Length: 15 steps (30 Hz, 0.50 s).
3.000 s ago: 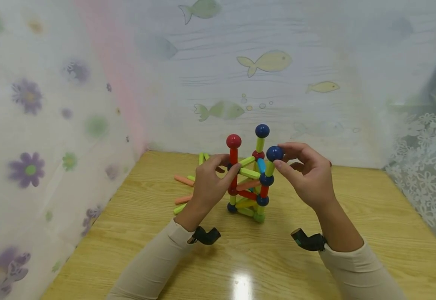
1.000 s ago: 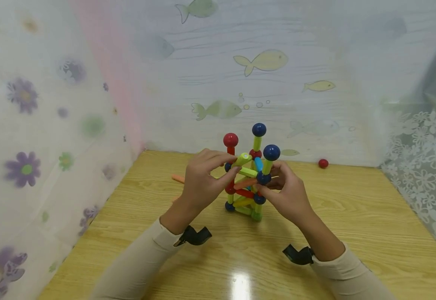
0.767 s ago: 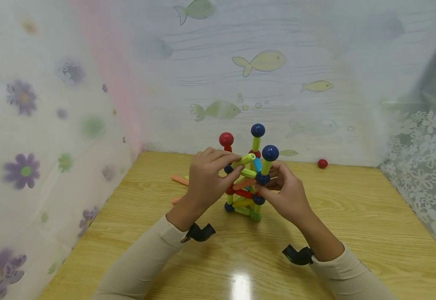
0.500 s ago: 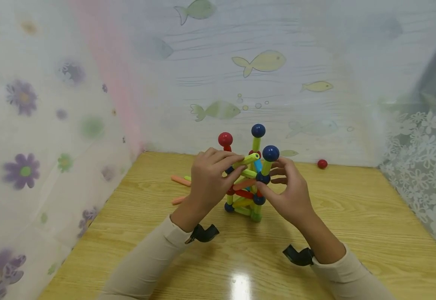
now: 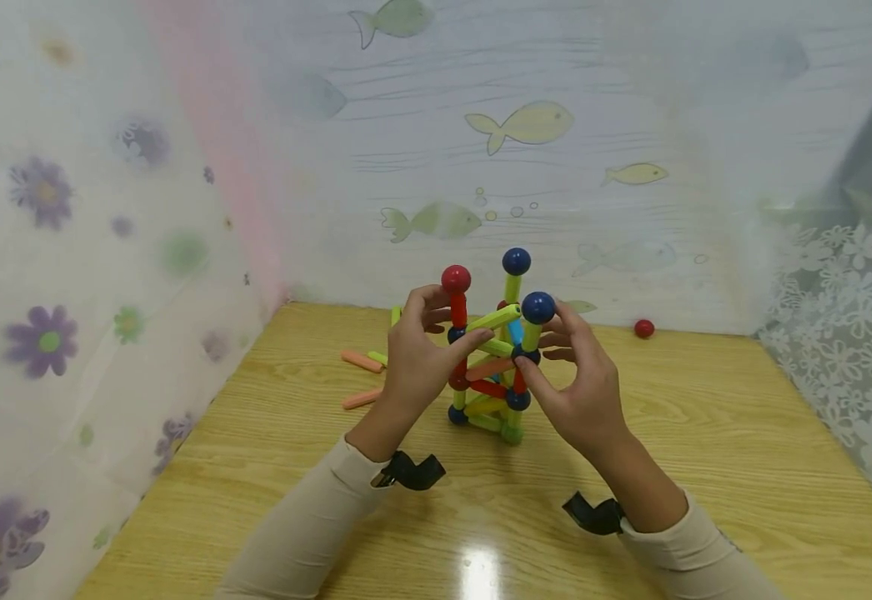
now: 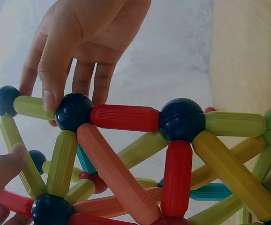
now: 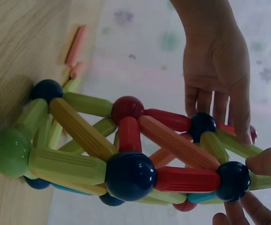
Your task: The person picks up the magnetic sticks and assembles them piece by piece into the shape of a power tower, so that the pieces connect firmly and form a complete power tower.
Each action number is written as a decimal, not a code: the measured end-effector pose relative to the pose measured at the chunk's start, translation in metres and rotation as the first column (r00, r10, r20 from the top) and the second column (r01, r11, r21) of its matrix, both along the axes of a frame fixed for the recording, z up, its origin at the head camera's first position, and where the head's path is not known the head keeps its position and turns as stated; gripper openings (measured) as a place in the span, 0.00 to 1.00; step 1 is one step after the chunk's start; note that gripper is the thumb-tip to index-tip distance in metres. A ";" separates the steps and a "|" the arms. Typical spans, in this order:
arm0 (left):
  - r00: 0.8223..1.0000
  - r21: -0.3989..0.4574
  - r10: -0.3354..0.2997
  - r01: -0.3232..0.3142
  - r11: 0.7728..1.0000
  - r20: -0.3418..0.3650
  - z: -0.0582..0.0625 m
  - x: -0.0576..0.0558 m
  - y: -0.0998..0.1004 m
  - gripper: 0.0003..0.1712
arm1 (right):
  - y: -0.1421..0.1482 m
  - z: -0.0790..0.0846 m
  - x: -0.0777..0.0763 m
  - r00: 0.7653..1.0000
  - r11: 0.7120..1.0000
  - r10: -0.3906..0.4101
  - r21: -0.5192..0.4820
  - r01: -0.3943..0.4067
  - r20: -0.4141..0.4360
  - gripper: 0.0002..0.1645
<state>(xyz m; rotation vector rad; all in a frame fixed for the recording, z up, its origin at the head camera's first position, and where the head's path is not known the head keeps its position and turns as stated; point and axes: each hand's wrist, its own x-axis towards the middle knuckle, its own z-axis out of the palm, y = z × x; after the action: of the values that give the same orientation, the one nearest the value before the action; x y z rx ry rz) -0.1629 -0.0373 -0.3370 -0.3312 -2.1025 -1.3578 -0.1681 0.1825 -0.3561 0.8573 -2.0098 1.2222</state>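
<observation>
A tower of coloured magnetic sticks and balls (image 5: 488,388) stands upright on the table in the head view. My left hand (image 5: 421,358) is round its red post, fingers behind and thumb on a slanting light-green stick (image 5: 498,317). This stick runs from a blue ball on the left post up to the top blue ball (image 5: 538,307) of the right-hand post; whether it touches that ball I cannot tell. My right hand (image 5: 582,392) holds the right-hand post, thumb against a lower blue ball (image 7: 234,182) and fingers behind. A red ball (image 5: 456,279) tops the left post.
Loose orange sticks (image 5: 362,398) and light-green sticks lie on the wooden table (image 5: 631,467) left of the tower, partly behind my left hand. A single red ball (image 5: 644,328) rests at the back right. Patterned sheets (image 5: 316,150) hang behind and at both sides.
My left hand has gone from pinching the light-green stick to gripping round the red post, thumb on the stick. The stick's free end has moved right, to the top blue ball.
</observation>
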 end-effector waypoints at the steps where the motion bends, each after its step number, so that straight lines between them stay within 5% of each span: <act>1: 1.000 -0.002 -0.008 0.008 1.000 -0.006 0.000 0.000 0.001 0.40 | 0.000 0.000 0.000 1.000 1.000 -0.002 0.006 0.002 -0.004 0.51; 8: 0.999 -0.035 -0.029 0.027 0.999 -0.030 0.001 0.000 0.001 0.38 | 0.001 0.000 -0.002 1.000 1.000 -0.002 0.030 0.002 -0.009 0.52; 15: 0.999 -0.135 0.018 -0.023 0.991 -0.039 -0.007 0.001 -0.008 0.38 | 0.004 -0.006 -0.002 0.997 0.999 0.013 0.043 -0.016 0.081 0.31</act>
<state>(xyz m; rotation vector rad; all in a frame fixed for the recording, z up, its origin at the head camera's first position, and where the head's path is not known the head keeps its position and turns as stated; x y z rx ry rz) -0.1623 -0.0453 -0.3443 -0.3866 -2.1651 -1.1908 -0.1703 0.1865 -0.3618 0.8569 -2.1046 1.2434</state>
